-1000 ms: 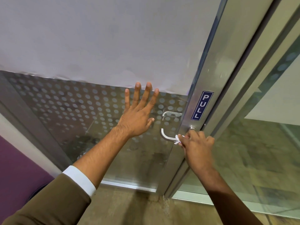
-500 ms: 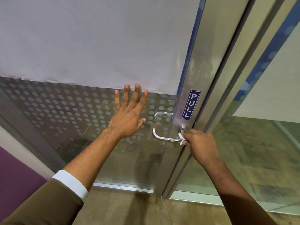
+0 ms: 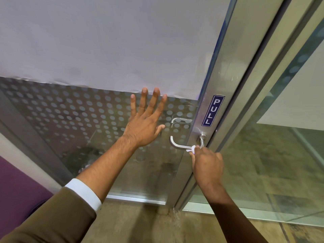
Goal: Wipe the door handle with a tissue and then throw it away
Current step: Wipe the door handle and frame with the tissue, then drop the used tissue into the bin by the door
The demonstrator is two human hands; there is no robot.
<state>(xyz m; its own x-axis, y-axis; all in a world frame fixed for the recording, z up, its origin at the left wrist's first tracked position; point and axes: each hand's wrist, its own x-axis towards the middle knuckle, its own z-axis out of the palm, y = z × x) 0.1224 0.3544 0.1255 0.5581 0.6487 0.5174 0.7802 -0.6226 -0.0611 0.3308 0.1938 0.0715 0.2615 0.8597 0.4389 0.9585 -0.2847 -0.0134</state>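
Note:
A brushed-metal lever door handle (image 3: 178, 145) sticks out from the steel door frame, just under a blue PULL sign (image 3: 213, 111). My right hand (image 3: 207, 164) is closed around a small white tissue (image 3: 192, 149) and presses it onto the handle's bar near the pivot end. Only a bit of the tissue shows past my fingers. My left hand (image 3: 146, 121) lies flat with fingers spread on the dotted glass door panel (image 3: 73, 116), just left of the handle.
The glass door's upper part is covered by a pale sheet (image 3: 105, 41). To the right a second glass panel (image 3: 273, 163) stands in its metal frame. A purple wall (image 3: 14, 186) is at the lower left, stone floor below.
My right hand with the tissue slid along the handle bar, first toward the pivot, then slightly back outward. My left hand stayed flat on the glass. The view shifted a little.

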